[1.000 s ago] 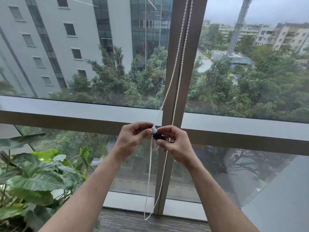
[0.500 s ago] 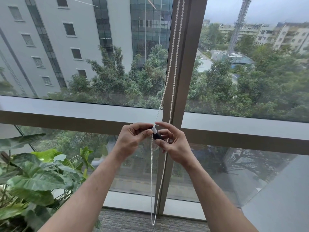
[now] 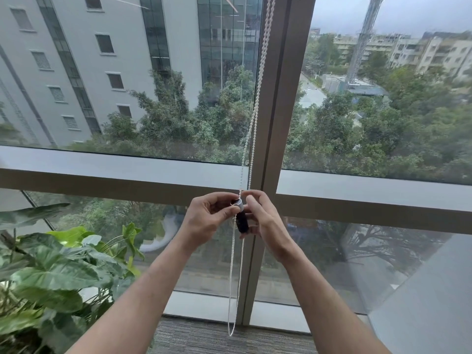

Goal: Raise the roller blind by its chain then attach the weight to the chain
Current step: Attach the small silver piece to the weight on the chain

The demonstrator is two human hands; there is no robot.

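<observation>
Just below the centre of the frame, the weight [image 3: 242, 221], a small dark cylinder with a pale grey cap at its top, stands nearly upright between two raised hands. The right hand [image 3: 263, 221] grasps its dark body, fingers wrapped behind and the thumb laid along its right side. The left hand [image 3: 204, 221] pinches at the grey cap with thumb and fingertips curled inward. The white bead chain [image 3: 255, 103] comes down from the top centre of the frame as two strands lying close together and twisted about each other in front of the brown vertical window post [image 3: 278, 98]; both strands meet the cap at the fingertips. Whether the chain sits inside the cap cannot be told. Below the hands the chain hangs on in a narrow loop, its bottom just above the grey carpet [image 3: 217, 338] at the lower centre. A horizontal window rail [image 3: 102, 180] crosses the frame just above the hands. Broad green plant leaves [image 3: 51, 272] fill the lower left.
</observation>
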